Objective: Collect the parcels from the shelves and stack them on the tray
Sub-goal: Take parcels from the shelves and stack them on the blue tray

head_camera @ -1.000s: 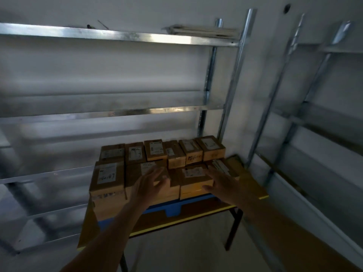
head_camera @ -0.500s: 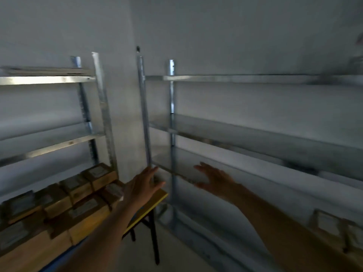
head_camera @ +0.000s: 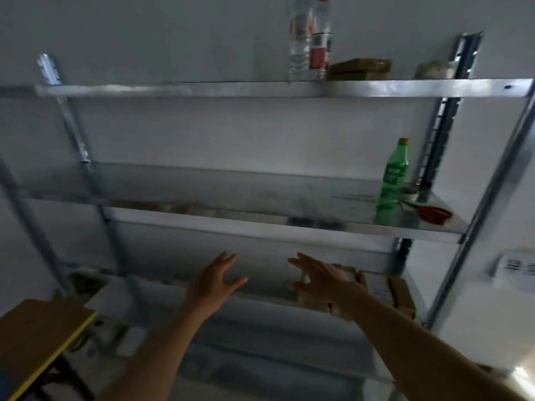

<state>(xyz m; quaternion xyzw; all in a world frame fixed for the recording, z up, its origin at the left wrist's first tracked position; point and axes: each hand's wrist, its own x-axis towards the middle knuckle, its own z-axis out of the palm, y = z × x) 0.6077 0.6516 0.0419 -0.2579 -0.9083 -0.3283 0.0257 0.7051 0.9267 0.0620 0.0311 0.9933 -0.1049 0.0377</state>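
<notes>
- The left hand (head_camera: pixel 213 280) is held up in front of the rack (head_camera: pixel 260 91). Its fingers are straight and spread. It holds nothing.
- The right hand (head_camera: pixel 321 277) is up too, beside the left one, with a gap between them. Its fingers are straight and loose. It holds nothing.
- The parcels (head_camera: pixel 401 293) are brown boxes. They sit on a low shelf, at the right end, behind and just past the right hand. They look blurry, so I cannot tell how many there are.
- I cannot tell if the right hand touches a box.
- Another brown box (head_camera: pixel 359 69) sits on the top shelf, near the right end.
- Two clear bottles (head_camera: pixel 311 39) with red labels stand just left of that box.
- A green bottle (head_camera: pixel 392 178) stands upright on the middle shelf, at the right.
- Red scissors (head_camera: pixel 432 214) lie flat on that shelf, just right of the green bottle.
- A table (head_camera: pixel 37 331) corner with a yellow edge shows at the bottom left.
- A white sign (head_camera: pixel 516 269) hangs on the wall at the right.
</notes>
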